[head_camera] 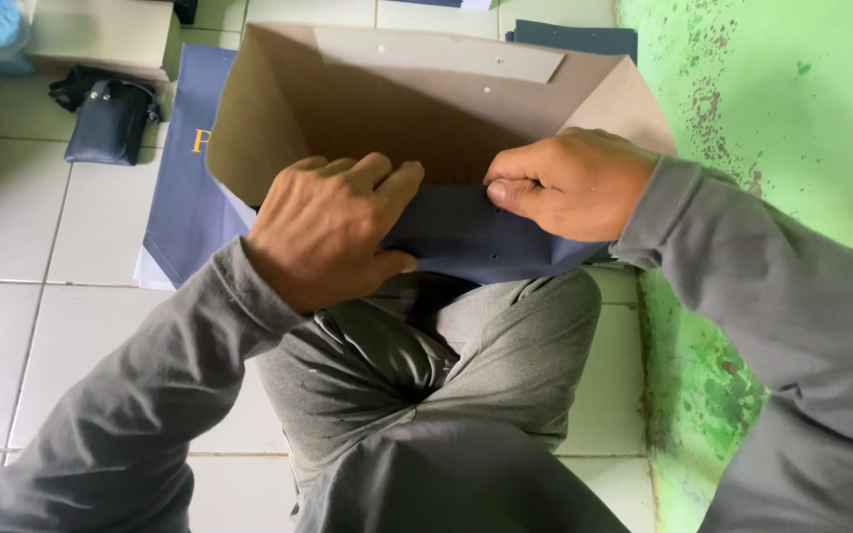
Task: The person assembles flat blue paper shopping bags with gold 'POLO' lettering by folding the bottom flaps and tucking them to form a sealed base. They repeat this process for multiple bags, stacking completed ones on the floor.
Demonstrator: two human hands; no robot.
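White floor tiles [81, 227] fill the left of the view, and a green, stained wall [792, 89] rises on the right. Seated on the floor, the person holds a paper bag [417, 109], navy outside and brown inside, open over the bent knee [505, 326]. The left hand [328, 227] presses flat on the bag's folded navy flap [476, 237], its grip spread and thumb tucked under the edge. The right hand [570, 183] pinches the flap's upper edge, its grip closed tight on it. More flat navy sheets [190, 178] lie on the tiles, with a dark pouch [109, 118] beyond them.
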